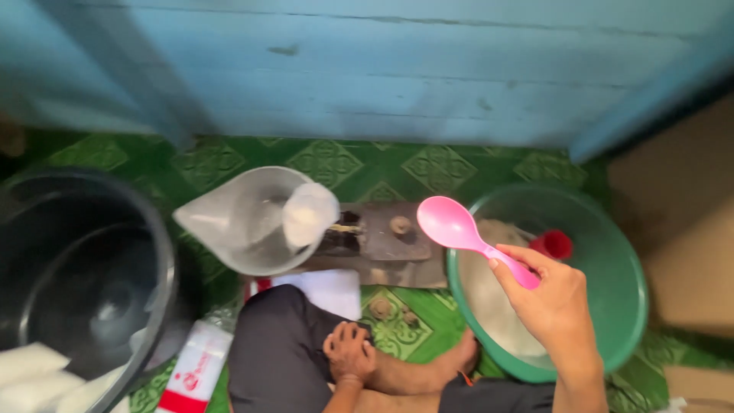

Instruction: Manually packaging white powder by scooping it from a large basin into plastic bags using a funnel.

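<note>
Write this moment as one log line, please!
right hand: grip on pink spoon, raised | below: green basin with white powder | left hand: resting on leg
</note>
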